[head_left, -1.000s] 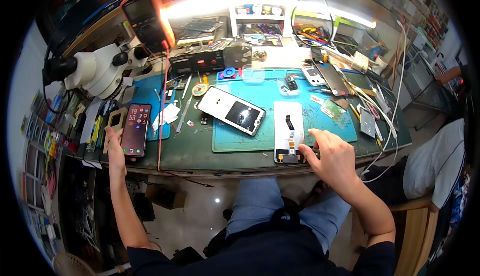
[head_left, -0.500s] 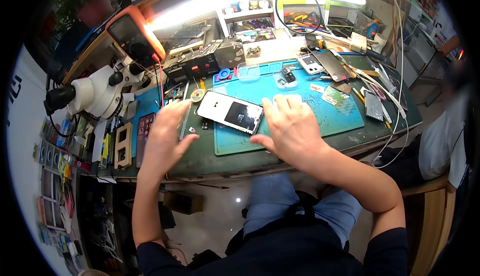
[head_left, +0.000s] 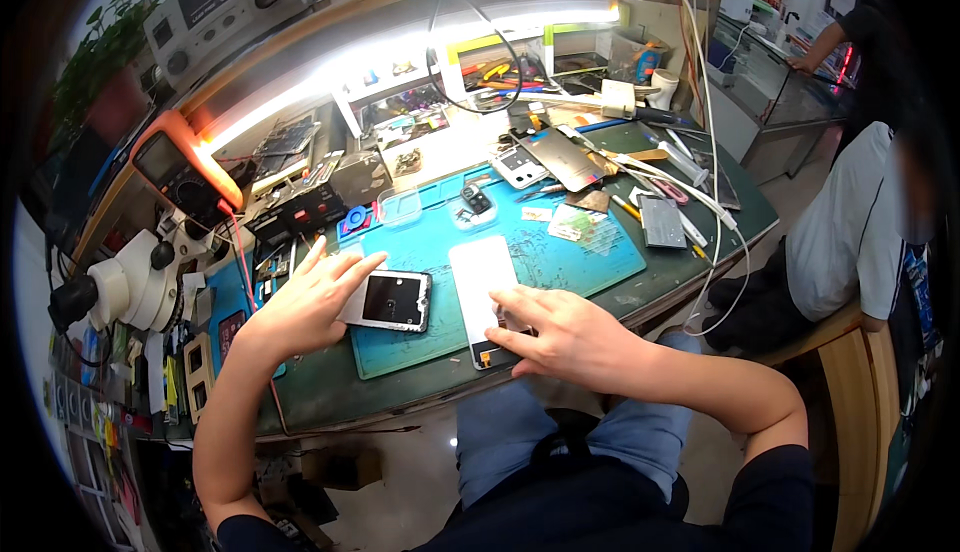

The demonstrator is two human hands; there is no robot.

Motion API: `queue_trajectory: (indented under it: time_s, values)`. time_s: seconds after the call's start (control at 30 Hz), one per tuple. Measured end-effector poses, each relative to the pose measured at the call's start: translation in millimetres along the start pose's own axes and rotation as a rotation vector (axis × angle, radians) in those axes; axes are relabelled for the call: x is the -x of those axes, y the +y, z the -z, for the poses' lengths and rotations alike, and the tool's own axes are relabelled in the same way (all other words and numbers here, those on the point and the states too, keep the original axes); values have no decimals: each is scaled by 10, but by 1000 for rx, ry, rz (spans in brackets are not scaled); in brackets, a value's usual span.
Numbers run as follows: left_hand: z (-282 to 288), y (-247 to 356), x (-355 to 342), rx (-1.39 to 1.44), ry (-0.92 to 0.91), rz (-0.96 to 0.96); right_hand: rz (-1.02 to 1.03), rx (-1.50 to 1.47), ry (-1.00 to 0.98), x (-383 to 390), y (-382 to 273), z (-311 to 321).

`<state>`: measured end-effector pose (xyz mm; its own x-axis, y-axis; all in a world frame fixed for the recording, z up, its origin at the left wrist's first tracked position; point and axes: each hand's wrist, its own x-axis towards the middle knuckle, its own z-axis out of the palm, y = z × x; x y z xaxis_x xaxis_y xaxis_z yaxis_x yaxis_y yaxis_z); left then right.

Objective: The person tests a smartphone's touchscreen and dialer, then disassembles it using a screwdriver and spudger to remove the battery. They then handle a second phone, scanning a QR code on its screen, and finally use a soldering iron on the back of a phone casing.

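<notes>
A phone frame (head_left: 398, 300), pale with a dark rectangular patch, lies on the blue work mat (head_left: 390, 357). My left hand (head_left: 312, 300) is at its left end, fingers stretched and spread, covering part of it; whether they press on it is hard to see. To the right, a phone screen panel (head_left: 480, 267) shows a white back, with a dark strip and a small orange connector at its near end. My right hand (head_left: 565, 332) grips its right edge near that end, between thumb and fingers. The panel overlaps the mat's near edge.
Behind stand a clear lidless box (head_left: 400, 207) and a small container (head_left: 474, 214) with dark parts. A microscope (head_left: 130, 287) and an orange multimeter (head_left: 185, 167) stand left. Cables (head_left: 690, 192), tools and phone parts crowd the right. A seated person (head_left: 840, 222) is at right.
My view has turned, so the bench appears shifted left and lower. The white screen panel is now in my right hand. My left hand has come to the phone frame's left end.
</notes>
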<state>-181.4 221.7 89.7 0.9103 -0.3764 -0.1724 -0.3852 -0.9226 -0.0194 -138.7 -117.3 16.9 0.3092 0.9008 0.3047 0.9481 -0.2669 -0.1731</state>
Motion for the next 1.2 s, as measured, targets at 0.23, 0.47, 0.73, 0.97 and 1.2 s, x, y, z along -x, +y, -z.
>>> queue_trajectory:
  time_s: [0.23,0.47,0.73,0.97,1.2]
  values:
    - [212,77,216,84,52,39,288,225,52,-15,262,130]
    - [368,195,347,215,5,104,200,341,460,-41,361,232]
    - [265,345,246,374,25,41,-219,304,841,557,797,1104]
    - [66,470,-74,476,97,-81,-573,746,911,1683,1529,1331]
    - [41,471,-387,786,230,-104,-800,461,543,1978,1969,836]
